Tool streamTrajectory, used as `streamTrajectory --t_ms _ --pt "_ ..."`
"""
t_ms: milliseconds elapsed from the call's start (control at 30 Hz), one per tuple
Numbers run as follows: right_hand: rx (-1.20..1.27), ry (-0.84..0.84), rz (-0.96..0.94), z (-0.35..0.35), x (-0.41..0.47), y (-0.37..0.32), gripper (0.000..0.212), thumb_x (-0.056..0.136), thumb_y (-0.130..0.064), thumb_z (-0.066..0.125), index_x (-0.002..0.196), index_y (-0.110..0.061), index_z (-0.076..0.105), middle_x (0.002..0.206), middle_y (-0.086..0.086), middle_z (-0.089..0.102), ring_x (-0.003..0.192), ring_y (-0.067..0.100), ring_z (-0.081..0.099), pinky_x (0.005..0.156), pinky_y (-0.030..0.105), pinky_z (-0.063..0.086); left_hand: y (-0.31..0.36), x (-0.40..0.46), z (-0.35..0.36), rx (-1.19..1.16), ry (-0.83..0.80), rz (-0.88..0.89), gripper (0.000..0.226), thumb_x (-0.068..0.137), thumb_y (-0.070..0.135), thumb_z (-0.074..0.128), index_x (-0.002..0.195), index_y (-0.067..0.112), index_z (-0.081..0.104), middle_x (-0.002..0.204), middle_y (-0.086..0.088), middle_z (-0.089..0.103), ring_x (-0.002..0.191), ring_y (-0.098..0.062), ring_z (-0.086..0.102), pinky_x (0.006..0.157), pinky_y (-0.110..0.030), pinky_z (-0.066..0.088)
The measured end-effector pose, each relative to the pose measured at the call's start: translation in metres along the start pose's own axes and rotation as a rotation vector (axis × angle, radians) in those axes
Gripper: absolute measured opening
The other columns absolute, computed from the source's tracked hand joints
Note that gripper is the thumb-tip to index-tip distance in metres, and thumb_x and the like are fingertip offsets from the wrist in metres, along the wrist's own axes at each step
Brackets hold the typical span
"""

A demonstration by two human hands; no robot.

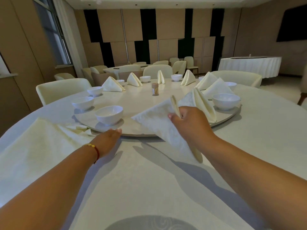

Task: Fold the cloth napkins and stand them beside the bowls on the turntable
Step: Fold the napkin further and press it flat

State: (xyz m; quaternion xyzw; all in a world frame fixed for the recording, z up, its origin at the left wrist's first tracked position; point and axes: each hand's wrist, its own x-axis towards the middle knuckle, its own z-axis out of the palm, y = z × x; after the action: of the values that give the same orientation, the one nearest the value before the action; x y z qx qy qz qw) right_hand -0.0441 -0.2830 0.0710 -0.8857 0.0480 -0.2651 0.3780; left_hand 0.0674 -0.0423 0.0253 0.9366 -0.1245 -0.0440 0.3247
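Right hand (191,121), center-right of the frame, is pinching a folded napkin (163,125) near its top edge, thumb on the near side, other fingers hidden behind the cloth. The napkin hangs as a triangle w/ its lower tip down over the tablecloth (149,180) and its upper part over the near rim of the turntable (132,100), so it's not standing on anything.

Left hand (109,138), lower-left of center, is flat w/ fingers straight and together, fingertips touching the turntable's near edge. Holding nothing. Bracelet (94,147) w/ a red cord on that wrist.

Just left of that hand there's a loose unfolded napkin pile (41,141) spread on the tablecloth, one corner lapping up onto the turntable rim.

On the turntable: nearest bowl (108,114) sits left of center, just above the left hand, no napkin beside it. Two more bowls (82,102) further up-left, also w/o napkins next to them. On the right a standing folded napkin (203,104) is just beside the right-side bowl (226,101), and more standing napkins (132,79) alternate w/ small bowls round the far rim at upper center. A small tan cylinder holder (155,89) stands near the middle of the turntable, can't tell what's in it.

Cream chairs (61,90) ring the table, and another skirted round table (249,65) is at upper right.
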Motion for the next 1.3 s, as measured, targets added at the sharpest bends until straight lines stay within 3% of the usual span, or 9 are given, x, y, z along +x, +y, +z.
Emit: streamTrajectory --t_ms 200,400,533,633,867,1067,1133,1200,1300 --pt "-0.031 0.071 0.055 0.018 0.044 0.002 0.042 0.096 -0.033 0.051 0.061 -0.015 0.037 0.056 -0.002 0.037 0.051 0.014 0.036 0.049 0.027 0.025 0.011 -0.006 0.009 0.205 -0.006 0.082 0.044 0.105 0.029 0.026 0.137 0.005 0.045 0.147 -0.014 0.04 0.136 -0.025 0.033 0.108 -0.031 0.022" --pt "-0.059 0.064 0.105 0.054 0.08 -0.007 0.032 0.098 -0.026 0.048 0.068 -0.017 0.044 0.069 -0.002 0.048 0.065 0.017 0.046 0.053 0.025 0.028 0.001 0.01 0.023 0.468 -0.026 0.228 0.116 0.063 0.089 -0.004 0.14 0.016 0.043 0.143 -0.005 0.042 0.134 -0.026 0.033 0.11 -0.044 0.021" --pt "-0.052 0.051 0.244 0.074 0.105 -0.006 0.025 0.099 -0.021 0.045 0.109 -0.005 0.062 0.107 0.009 0.065 0.095 0.025 0.059 0.074 0.027 0.038 0.008 0.016 0.03 0.551 -0.037 0.236 0.071 0.089 0.063 0.004 0.13 0.024 0.046 0.126 0.001 0.047 0.124 -0.02 0.042 0.109 -0.048 0.024" --pt "-0.041 0.043 0.319 0.083 0.117 -0.006 0.026 0.099 -0.017 0.043 0.115 -0.004 0.06 0.116 0.011 0.063 0.106 0.028 0.06 0.078 0.028 0.039 0.014 0.013 0.036 0.501 -0.047 0.262 0.053 0.099 0.052 0.013 0.131 0.025 0.045 0.126 0.001 0.047 0.121 -0.021 0.044 0.111 -0.05 0.023" --pt "-0.043 0.158 0.361 0.087 0.133 -0.012 0.034 0.103 -0.027 0.038 0.114 -0.003 0.059 0.115 0.011 0.063 0.106 0.028 0.06 0.076 0.028 0.037 0.027 0.005 0.051 0.578 -0.095 0.37 0.057 0.101 0.049 0.013 0.152 0.025 0.019 0.153 0.006 0.025 0.142 -0.014 0.022 0.119 -0.047 0.001" --pt "-0.139 0.103 0.372 0.094 0.124 0.016 0.03 0.101 -0.028 0.043 0.111 -0.004 0.057 0.112 0.012 0.064 0.096 0.027 0.06 0.07 0.029 0.038 0.039 0.003 0.058 0.547 -0.091 0.432 0.054 0.101 0.047 0.012 0.15 0.027 0.023 0.152 0.007 0.029 0.142 -0.012 0.022 0.119 -0.047 0.0" --pt "-0.136 0.092 0.348 0.087 0.119 0.025 0.032 0.099 -0.037 0.046 0.107 -0.008 0.055 0.107 0.009 0.063 0.083 0.023 0.055 0.065 0.028 0.037 0.045 0.006 0.058 0.493 -0.089 0.438 0.051 0.1 0.049 0.012 0.139 0.031 0.042 0.137 0.005 0.045 0.131 -0.014 0.036 0.118 -0.048 0.009" --pt "-0.132 0.055 0.325 0.076 0.112 0.034 0.038 0.095 -0.047 0.049 0.107 -0.011 0.049 0.106 0.007 0.062 0.08 0.021 0.053 0.06 0.028 0.036 0.05 0.011 0.059 0.414 -0.052 0.46 0.051 0.096 0.054 0.009 0.102 0.034 0.055 0.104 0.004 0.055 0.106 -0.016 0.048 0.108 -0.047 0.027" --pt "-0.128 -0.039 0.275 0.058 0.093 0.048 0.064 0.091 -0.053 0.053 0.137 -0.012 0.036 0.122 0.007 0.058 0.106 0.027 0.058 0.075 0.032 0.044 0.059 0.021 0.066 0.16 0.058 0.432 0.066 0.088 0.07 0.008 0.086 0.02 0.05 0.09 -0.008 0.056 0.095 -0.029 0.054 0.089 -0.043 0.044"
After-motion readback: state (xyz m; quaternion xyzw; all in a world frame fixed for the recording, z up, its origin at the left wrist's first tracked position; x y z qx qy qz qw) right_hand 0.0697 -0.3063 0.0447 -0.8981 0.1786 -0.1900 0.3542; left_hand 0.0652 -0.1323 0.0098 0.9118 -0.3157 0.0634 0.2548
